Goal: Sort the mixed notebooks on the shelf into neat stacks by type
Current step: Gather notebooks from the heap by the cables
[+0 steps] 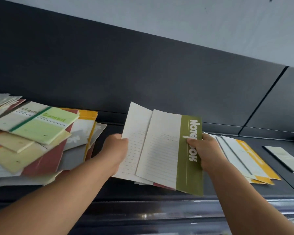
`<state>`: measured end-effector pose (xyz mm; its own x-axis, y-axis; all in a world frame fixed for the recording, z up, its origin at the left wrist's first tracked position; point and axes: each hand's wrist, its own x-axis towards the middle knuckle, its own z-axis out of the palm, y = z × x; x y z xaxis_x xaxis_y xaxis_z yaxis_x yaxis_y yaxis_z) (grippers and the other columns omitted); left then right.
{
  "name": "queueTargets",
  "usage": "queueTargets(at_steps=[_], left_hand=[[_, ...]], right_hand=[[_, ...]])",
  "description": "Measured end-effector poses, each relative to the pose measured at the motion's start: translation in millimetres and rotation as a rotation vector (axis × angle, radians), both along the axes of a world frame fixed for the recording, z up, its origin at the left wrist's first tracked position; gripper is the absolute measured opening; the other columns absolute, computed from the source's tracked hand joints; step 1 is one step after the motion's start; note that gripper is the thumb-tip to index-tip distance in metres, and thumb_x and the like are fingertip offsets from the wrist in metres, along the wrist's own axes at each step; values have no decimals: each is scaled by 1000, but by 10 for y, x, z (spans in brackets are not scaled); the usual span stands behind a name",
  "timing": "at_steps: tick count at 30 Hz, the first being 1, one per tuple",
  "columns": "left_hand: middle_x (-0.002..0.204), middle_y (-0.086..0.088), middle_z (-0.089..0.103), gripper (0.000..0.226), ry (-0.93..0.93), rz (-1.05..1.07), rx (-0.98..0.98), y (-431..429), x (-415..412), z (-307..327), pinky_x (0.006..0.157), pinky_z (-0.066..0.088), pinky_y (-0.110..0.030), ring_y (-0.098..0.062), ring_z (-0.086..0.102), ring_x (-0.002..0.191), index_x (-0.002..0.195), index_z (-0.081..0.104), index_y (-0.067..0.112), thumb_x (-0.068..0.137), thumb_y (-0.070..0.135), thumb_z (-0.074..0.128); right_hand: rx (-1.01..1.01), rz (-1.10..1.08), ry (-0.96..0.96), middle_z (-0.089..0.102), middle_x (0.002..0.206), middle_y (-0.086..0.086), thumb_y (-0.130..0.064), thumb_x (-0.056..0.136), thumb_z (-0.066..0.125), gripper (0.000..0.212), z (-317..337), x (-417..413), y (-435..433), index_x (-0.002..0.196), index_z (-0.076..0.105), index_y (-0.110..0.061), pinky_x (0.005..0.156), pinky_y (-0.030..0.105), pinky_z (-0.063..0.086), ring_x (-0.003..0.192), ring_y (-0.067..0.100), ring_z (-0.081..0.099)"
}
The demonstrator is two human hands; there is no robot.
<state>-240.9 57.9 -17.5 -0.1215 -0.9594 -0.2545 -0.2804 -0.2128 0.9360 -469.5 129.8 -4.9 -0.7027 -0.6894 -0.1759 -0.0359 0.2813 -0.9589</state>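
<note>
Both hands hold a fanned bundle of white lined notebooks [159, 146] above the dark shelf [176, 192]. The front one has an olive-green spine strip printed "NOTEBOOK". My left hand [116, 149] grips the bundle's left edge, and my right hand [205, 151] pinches the green strip with the thumb on top. A red cover peeks out beneath the bundle. To the left lies a messy pile of mixed notebooks [36, 138]: light green "Gambit" ones, beige, red, grey and yellow covers. Behind my right hand sits a fanned stack of white notebooks with yellow strips [249, 160].
A single pale notebook [285, 158] lies flat at the far right of the shelf. A dark back panel [143, 73] rises behind everything. A glossy dark ledge [159, 216] runs along the shelf's front edge, below my forearms.
</note>
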Motion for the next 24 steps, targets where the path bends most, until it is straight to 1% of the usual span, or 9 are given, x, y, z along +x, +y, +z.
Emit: queueTargets(at_steps=[3,7,9,11,13,15,17,20,24], left_hand=[[99,-6,65,23,-88,9,-53,59,-190,-111,65,51,-32,-23,62,83,101,60,13,95,9,39],[127,-2,53,50,-258,12,-110,120,-283,-186,70,47,-31,-20,54,100,140,39,18,92,5,36],[133,-3,50,51,-344,-28,-149,149,-294,-194,77,48,-33,-19,50,100,142,34,15,92,6,39],[134,-4,50,45,-431,-70,-188,187,-305,-186,84,48,-35,-18,47,96,137,38,13,92,10,43],[137,-4,47,45,-497,-105,-213,226,-304,-171,88,46,-34,-20,50,105,138,37,13,94,17,47],[147,-4,40,54,-579,-119,-269,241,-261,-162,97,41,-34,-23,44,127,145,31,13,96,24,49],[153,-4,33,61,-681,-111,-356,236,-154,-144,107,35,-36,-23,34,138,150,25,15,96,31,49],[151,-3,35,60,-825,-79,-469,182,115,-106,110,30,-38,-23,32,138,148,26,16,95,36,48],[149,-4,36,57,-942,-6,-528,71,605,-52,111,30,-40,-25,31,136,143,32,18,94,42,47]], right_hand=[[45,37,103,73,84,7,1,85,63,18,-96,-187,-52,93,65,-15,66,39,59,74,26,71],[132,126,281,66,77,-1,2,84,59,20,-240,-295,-112,92,58,-17,70,41,57,69,20,65],[193,187,393,66,81,1,-5,84,58,15,-307,-329,-135,93,57,-18,60,32,53,69,18,63],[249,236,476,67,97,6,-12,84,60,22,-340,-319,-160,106,58,-14,58,28,49,76,21,64],[293,278,527,58,119,7,-18,86,62,43,-348,-262,-196,127,51,-15,71,36,53,93,29,63],[309,332,629,47,135,7,-23,86,61,54,-326,-153,-242,137,45,-16,90,46,51,112,33,56],[280,409,744,42,143,7,-26,89,60,57,-286,21,-292,141,42,-16,103,43,42,128,31,44],[196,521,860,38,150,5,-30,92,59,59,-219,357,-406,145,38,-14,110,41,33,137,27,35],[134,633,894,34,153,3,-34,94,58,59,-163,889,-554,146,37,-17,114,41,30,141,26,30]])
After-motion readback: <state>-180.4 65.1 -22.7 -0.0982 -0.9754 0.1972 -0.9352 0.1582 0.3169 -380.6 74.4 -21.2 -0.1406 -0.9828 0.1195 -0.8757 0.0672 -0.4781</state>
